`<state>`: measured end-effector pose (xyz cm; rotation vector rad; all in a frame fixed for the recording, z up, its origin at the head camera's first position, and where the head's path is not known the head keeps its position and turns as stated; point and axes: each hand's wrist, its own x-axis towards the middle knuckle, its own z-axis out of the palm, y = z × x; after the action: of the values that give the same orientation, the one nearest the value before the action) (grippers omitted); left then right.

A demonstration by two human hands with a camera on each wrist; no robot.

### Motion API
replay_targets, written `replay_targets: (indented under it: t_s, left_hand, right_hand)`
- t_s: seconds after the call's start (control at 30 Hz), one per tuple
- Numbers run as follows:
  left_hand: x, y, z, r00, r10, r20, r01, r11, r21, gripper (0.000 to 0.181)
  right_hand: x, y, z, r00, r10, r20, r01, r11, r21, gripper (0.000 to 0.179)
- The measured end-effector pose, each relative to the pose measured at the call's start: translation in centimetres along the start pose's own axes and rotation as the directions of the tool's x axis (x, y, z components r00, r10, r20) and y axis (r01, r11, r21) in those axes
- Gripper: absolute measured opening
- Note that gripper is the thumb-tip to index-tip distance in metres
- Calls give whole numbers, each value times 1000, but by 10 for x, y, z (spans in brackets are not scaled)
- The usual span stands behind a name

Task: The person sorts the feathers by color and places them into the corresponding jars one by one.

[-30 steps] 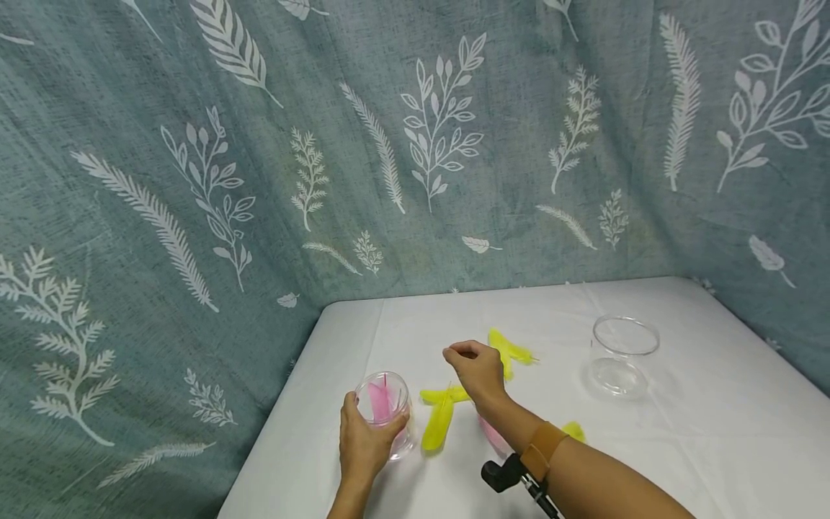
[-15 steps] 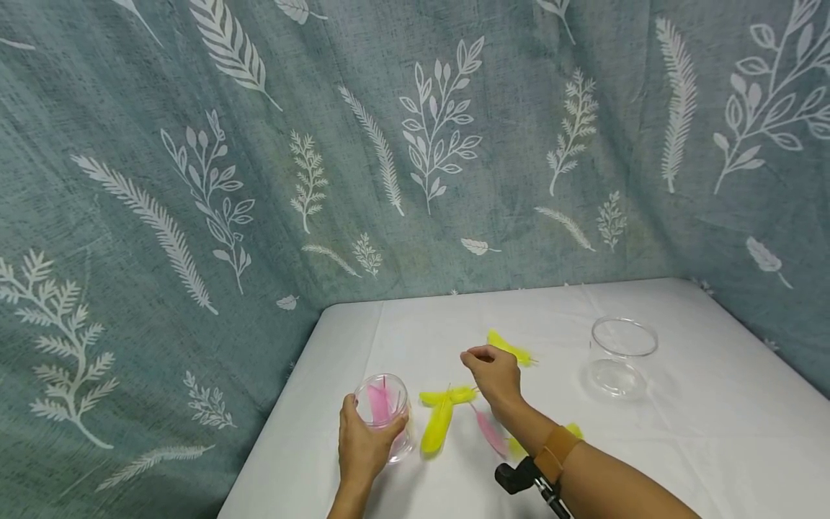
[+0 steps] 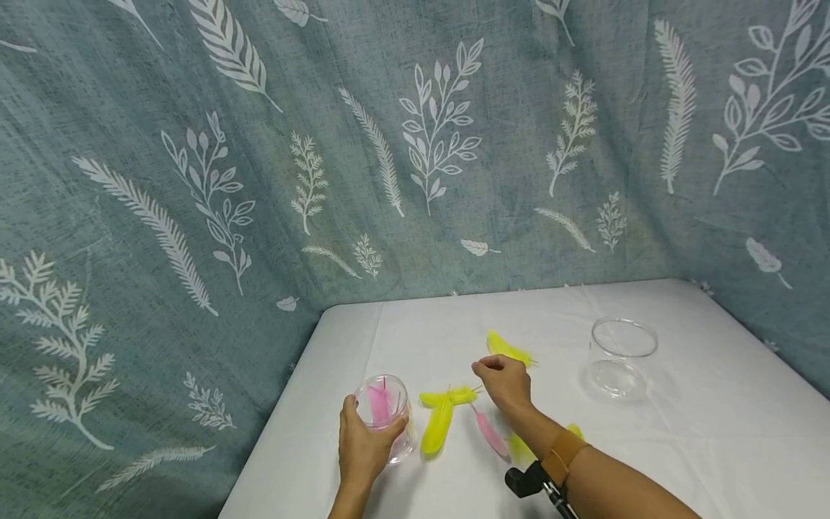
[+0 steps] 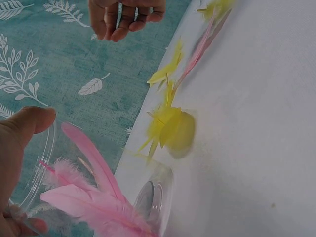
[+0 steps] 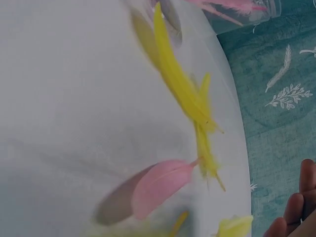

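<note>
My left hand grips a clear jar, thumb on one side and fingers on the other. Pink feathers stand inside the jar. My right hand hovers over the table, its fingers loosely bent; nothing shows between them. Right behind it lies a yellow feather. Between the hands, yellow feathers overlap, their quills pointing various ways. A pink feather rests in front of the right hand, and another yellow feather is partly covered by the right forearm.
A second clear jar stands upright at the right on the white table. A leaf-patterned teal cloth hangs behind and to the left. The right wrist wears a brown strap with a black camera mount.
My right hand has shifted to the right and toward me, uncovering the pink feather and more of the yellow ones. The left hand and its jar have stayed in place.
</note>
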<state>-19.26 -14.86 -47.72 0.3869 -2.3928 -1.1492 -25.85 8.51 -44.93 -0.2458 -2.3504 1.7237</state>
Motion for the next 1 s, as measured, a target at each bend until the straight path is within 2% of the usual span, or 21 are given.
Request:
replay_targets:
  t_s: [0.2, 0.43, 0.63, 1.0]
  left_hand:
    - [-1, 0, 1, 1000, -3, 7, 3, 1000, -1, 103]
    - [-1, 0, 0, 1000, -7, 14, 7, 1000, -3, 104]
    - [0, -1, 0, 1000, -3, 13, 3, 1000, -9, 103]
    - [1, -2, 2, 1000, -4, -2, 4, 1000, 0, 103]
  right_hand:
    - [2, 11, -2, 1000, 19, 11, -19, 997, -72, 20]
    - [4, 18, -2, 999, 39, -1, -39, 995, -90, 21]
    - [4, 24, -1, 998, 58, 32, -53, 991, -122, 22]
    - [3, 37, 2, 996, 28, 87, -6, 971, -238, 21]
